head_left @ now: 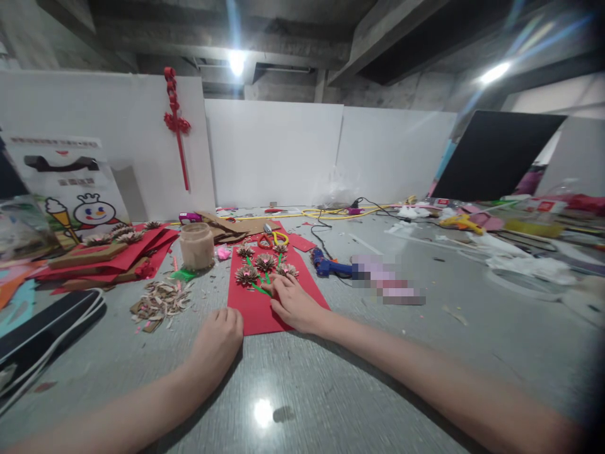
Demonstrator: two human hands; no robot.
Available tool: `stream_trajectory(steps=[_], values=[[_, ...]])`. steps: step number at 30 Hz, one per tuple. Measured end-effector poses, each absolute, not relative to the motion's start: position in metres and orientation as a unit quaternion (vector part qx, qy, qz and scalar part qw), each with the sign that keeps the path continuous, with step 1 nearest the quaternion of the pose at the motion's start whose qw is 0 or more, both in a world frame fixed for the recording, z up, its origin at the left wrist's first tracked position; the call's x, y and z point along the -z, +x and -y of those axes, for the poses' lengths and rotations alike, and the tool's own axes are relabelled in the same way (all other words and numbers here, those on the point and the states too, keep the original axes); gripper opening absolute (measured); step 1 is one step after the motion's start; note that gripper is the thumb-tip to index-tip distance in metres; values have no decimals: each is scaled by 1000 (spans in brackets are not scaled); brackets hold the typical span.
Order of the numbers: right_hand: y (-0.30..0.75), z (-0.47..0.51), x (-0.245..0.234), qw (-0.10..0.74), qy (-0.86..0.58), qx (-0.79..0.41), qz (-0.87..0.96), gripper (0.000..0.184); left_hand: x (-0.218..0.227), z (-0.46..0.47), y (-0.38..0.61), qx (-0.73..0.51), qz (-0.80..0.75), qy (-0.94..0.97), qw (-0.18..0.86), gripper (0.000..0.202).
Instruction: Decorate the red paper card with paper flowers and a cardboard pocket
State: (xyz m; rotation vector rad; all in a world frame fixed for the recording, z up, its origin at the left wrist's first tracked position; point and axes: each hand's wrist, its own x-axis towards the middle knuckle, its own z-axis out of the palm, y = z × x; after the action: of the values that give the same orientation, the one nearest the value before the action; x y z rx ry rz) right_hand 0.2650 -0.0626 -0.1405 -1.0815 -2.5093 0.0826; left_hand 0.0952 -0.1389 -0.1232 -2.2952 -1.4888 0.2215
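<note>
A red sheet of card [258, 318] lies on the table in front of me, bearing several brown layered flowers [265, 262] with pinkish centres. Green paper strips [259, 289] run between the flowers like stems. Over the lower right of the flowers, my right hand [295, 304] has its fingertips closed around the end of a green strip. My left hand [221, 337] rests with curled fingers at the card's lower left edge. Its fingertips face away from me, so what lies under them is hidden.
Left of the card are a pile of brown scraps [163, 304] and a jar [197, 246]. Scissors [274, 238] lie just behind it. A blue glue gun [331, 263] with a cord sits to the right, and a yellow glue gun [463, 222] lies farther off. Red cards [106, 255] are stacked at left.
</note>
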Motion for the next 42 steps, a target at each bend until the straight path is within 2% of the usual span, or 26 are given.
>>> stream_trajectory(steps=[9, 21, 42], values=[[266, 64, 139, 195, -390, -32, 900, 33, 119, 138, 97, -110, 541, -813, 184, 28], [267, 65, 138, 185, -397, -27, 899, 39, 122, 138, 96, -88, 541, -817, 177, 25], [266, 68, 134, 186, -384, -45, 903, 34, 124, 137, 94, -74, 542, -818, 179, 23]])
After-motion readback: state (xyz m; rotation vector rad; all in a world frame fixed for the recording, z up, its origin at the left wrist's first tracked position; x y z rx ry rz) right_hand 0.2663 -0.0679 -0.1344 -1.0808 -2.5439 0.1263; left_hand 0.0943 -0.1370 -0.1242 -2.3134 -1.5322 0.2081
